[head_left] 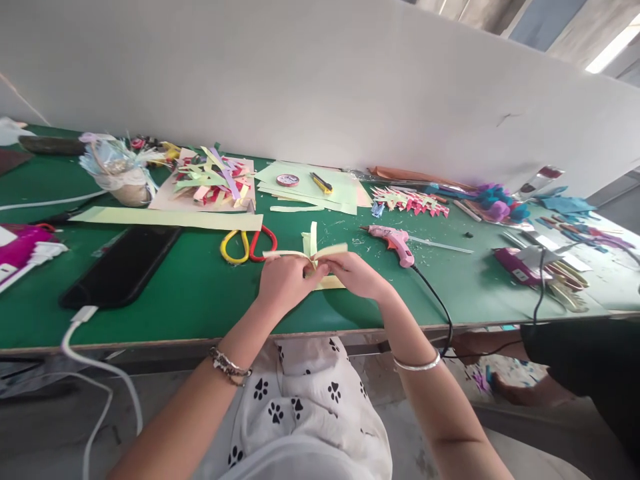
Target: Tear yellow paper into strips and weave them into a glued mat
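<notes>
Both hands meet over the near edge of the green table. A bundle of pale yellow-green paper strips (313, 233) fans out from between them, some strips pointing up and others sideways. My left hand (286, 277) is closed on the strips, thumb toward the middle. From the other side my right hand (357, 272) pinches them at the centre; the exact fingertip contact is partly hidden. Just left of the hands lie scissors (235, 247) with one yellow and one red handle loop, their blades covered by a long pale paper strip (175, 219). A pink glue gun (393, 241) rests to the right.
Behind are paper sheets (305, 187) bearing a tape roll (287, 180) and a yellow cutter (321, 183). Coloured scraps (215, 177) lie left of them. A black phone (123, 267) is plugged into a white cable. The glue gun's cord (435, 293) hangs over the front edge. Another person's legs (530, 393) show at right.
</notes>
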`<state>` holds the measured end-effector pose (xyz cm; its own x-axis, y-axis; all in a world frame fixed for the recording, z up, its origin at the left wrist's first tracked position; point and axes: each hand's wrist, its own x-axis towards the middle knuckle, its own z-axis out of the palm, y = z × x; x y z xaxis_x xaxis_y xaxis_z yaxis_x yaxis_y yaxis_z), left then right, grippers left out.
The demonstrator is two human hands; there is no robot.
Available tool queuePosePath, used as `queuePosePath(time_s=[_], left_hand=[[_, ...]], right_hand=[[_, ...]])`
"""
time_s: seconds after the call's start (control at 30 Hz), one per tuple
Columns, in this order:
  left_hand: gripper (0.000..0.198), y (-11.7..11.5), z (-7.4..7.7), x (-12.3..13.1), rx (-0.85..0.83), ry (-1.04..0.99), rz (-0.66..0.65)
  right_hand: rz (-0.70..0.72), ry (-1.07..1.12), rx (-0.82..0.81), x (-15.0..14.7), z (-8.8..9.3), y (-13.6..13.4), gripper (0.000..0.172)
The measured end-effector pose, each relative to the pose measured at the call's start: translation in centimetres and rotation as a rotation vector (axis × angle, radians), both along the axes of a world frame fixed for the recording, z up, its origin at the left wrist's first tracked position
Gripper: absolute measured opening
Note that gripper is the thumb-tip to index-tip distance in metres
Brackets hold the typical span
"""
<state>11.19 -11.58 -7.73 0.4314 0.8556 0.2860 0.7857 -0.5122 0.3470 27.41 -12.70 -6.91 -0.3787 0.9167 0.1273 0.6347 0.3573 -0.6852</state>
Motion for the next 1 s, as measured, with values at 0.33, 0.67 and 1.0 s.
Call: queuePosePath(time_s=[0.33,0.67,1.0], left_hand=[[0.04,0.3,-0.4,0.0,0.065,0.058,0.022],[0.046,0.6,-0.4,0.1,0.011,0.05,0.088],[0.044,1.0,-0.4,0.1,-0.167,-0.03,0.166]], right_hand=[[0.038,0.126,-0.022,0.2,-1.0,0.6,0.047],[0.058,0.36,-0.126,0.5,-1.4,0.8,0.044],[-0.267,0.229,-0.097,1.0,-1.9,-0.2,0.039]])
